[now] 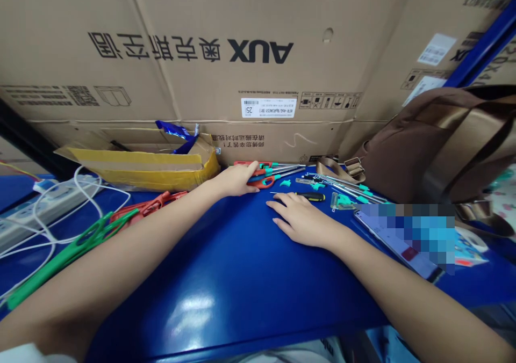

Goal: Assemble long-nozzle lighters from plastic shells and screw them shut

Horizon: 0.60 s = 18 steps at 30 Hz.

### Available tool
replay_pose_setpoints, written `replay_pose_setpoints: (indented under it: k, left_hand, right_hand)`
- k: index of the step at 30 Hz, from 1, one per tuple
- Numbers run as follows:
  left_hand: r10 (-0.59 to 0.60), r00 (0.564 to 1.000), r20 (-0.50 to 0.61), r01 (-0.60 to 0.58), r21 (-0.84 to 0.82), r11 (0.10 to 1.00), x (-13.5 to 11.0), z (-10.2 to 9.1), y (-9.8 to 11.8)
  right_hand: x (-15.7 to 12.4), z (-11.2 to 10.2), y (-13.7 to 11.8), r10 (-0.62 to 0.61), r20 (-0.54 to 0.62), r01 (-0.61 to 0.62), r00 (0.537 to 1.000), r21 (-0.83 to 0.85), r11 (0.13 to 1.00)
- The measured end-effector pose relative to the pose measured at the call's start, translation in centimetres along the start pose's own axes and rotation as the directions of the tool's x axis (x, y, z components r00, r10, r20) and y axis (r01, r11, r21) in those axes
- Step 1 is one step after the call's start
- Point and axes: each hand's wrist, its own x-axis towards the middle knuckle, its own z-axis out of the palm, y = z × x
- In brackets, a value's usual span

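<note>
At the back of the blue table (pixel 209 277), my left hand (pixel 238 180) is closed round red-handled long-nosed lighters (pixel 266 182) with teal parts and metal tubes pointing right. The grip is partly hidden by the hand. My right hand (pixel 300 220) lies palm down on the tabletop, fingers spread and holding nothing. Just beyond its fingers is a screwdriver (pixel 312 196) with a black and yellow handle. Small teal plastic pieces (pixel 286 183), clear parts (pixel 342 201) and several metal tubes (pixel 355 188) lie scattered behind it.
A yellow-taped cardboard box (pixel 141 169) stands back left. Green (pixel 60 266) and red plastic handles (pixel 151 206) lie near a white power strip (pixel 40 207) with loose cables. At right are a phone (pixel 395 245) and brown bag (pixel 427 143). A large carton (pixel 193 8) walls the back.
</note>
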Motion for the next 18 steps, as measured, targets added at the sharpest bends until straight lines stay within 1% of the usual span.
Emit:
replay_pose_setpoints:
  k: [4,10,13,18]
  left_hand:
    - [0.039,0.998,-0.043,-0.036,0.076,0.996,0.0,0.1,0.4]
    - [0.038,0.996,-0.084,-0.026,0.14,0.99,0.2,1.0,0.6]
    - [0.025,0.993,-0.113,-0.007,0.157,0.988,0.6,1.3,0.4]
    - [-0.011,0.98,-0.201,0.049,0.183,0.982,1.0,1.6,0.2]
  right_hand:
    - [0.0,0.0,0.0,0.003,-0.003,-0.003,1.0,0.005,1.0]
    - [0.0,-0.2,-0.2,0.012,0.015,-0.012,1.0,-0.001,1.0]
    - [0.0,-0.2,-0.2,0.015,0.02,-0.015,1.0,-0.001,1.0]
    - [0.0,-0.3,-0.2,0.014,0.02,-0.014,1.0,-0.001,1.0]
